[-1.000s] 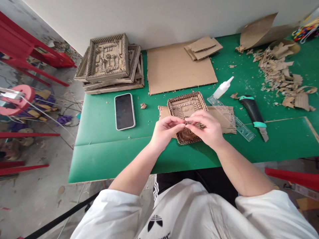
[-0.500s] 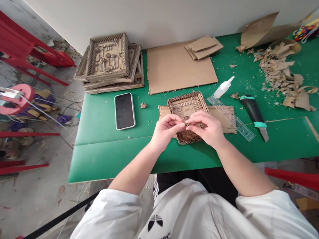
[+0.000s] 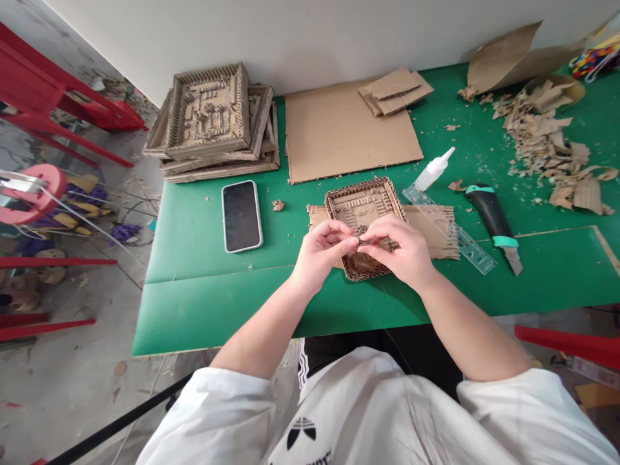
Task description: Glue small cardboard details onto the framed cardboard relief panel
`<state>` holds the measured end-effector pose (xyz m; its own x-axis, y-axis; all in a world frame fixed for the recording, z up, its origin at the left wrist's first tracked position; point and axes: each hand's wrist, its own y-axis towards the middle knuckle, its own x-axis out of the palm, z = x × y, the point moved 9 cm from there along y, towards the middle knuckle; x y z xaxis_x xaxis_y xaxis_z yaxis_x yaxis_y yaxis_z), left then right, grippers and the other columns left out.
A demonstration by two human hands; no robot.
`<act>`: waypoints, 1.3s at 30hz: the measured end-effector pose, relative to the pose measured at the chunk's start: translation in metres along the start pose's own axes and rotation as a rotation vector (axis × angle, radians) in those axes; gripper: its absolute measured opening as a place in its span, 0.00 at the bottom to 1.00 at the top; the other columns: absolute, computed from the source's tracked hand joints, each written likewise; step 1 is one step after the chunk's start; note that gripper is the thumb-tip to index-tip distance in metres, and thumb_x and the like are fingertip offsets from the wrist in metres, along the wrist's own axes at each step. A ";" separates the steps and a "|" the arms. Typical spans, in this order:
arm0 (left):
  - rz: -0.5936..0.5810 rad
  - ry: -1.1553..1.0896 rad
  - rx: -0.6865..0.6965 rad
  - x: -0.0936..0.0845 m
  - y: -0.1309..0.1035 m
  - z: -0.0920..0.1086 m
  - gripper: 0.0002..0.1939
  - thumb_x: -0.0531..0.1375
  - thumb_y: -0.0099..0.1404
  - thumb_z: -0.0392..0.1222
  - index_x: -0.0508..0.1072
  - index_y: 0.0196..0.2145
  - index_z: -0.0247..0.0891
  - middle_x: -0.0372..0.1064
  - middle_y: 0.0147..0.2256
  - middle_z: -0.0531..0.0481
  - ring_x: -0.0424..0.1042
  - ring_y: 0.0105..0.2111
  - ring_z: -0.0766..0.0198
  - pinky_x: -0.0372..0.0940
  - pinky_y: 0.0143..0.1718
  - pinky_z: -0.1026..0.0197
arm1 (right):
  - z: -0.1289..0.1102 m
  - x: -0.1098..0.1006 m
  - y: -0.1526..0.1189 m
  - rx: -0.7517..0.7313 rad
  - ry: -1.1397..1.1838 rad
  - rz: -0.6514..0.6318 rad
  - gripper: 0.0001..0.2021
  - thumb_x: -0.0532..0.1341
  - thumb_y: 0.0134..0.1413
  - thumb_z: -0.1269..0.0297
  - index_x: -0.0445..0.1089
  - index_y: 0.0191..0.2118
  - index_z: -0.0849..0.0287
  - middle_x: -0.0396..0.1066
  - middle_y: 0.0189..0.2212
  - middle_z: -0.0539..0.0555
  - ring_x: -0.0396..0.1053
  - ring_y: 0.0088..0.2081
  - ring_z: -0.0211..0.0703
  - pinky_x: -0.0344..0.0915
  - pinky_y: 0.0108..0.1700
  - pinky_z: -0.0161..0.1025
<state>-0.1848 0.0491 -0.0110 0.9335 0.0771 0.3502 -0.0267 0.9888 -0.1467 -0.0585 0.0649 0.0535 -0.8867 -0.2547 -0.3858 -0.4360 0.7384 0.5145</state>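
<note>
My left hand (image 3: 320,250) and my right hand (image 3: 401,247) meet fingertip to fingertip, both pinched closed. Whatever lies between the fingertips is too small to make out. Just beneath them is a cardboard tray (image 3: 361,197) with a corrugated rim and small raised cardboard pieces inside; my hands hide part of it. Under the tray runs a strip of corrugated cardboard (image 3: 438,244). On the strip's right end lies a clear plastic ruler (image 3: 448,226), and a white glue bottle (image 3: 433,169) rests at the ruler's upper end.
A black and teal utility knife (image 3: 493,216) lies at the right with its blade out. Left are a phone (image 3: 241,216) and stacked cardboard trays (image 3: 210,155). A flat cardboard sheet (image 3: 349,142) lies behind, and torn cardboard scraps (image 3: 542,123) spread over the far right.
The fingers have barely shifted; both hands stay pinched together over the tray. The objects on the table stay in place.
</note>
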 end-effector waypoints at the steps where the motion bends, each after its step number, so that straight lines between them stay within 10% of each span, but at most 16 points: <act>1: 0.002 0.012 0.002 0.000 0.000 0.001 0.13 0.70 0.50 0.43 0.71 0.30 0.37 0.72 0.24 0.55 0.71 0.24 0.72 0.68 0.29 0.69 | 0.001 0.000 0.000 -0.003 -0.008 0.005 0.05 0.65 0.51 0.65 0.70 0.35 0.54 0.70 0.31 0.51 0.70 0.34 0.38 0.72 0.30 0.36; 19: 0.043 0.100 0.136 0.000 -0.002 0.013 0.07 0.70 0.50 0.39 0.76 0.28 0.37 0.76 0.28 0.53 0.74 0.27 0.70 0.71 0.34 0.66 | 0.003 -0.003 -0.001 0.015 -0.105 0.032 0.06 0.62 0.54 0.68 0.73 0.38 0.54 0.73 0.33 0.52 0.71 0.36 0.40 0.71 0.32 0.37; 39: 0.045 0.591 0.490 0.007 -0.018 0.034 0.17 0.62 0.60 0.34 0.67 0.47 0.42 0.74 0.36 0.50 0.73 0.38 0.65 0.66 0.41 0.60 | 0.005 -0.002 0.000 0.112 0.028 0.003 0.05 0.61 0.53 0.73 0.71 0.33 0.54 0.72 0.33 0.50 0.71 0.35 0.35 0.70 0.32 0.33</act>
<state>-0.1895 0.0364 0.0257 0.9602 0.1736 -0.2190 -0.0958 0.9406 0.3257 -0.0559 0.0681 0.0504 -0.8925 -0.2689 -0.3621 -0.4151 0.8038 0.4262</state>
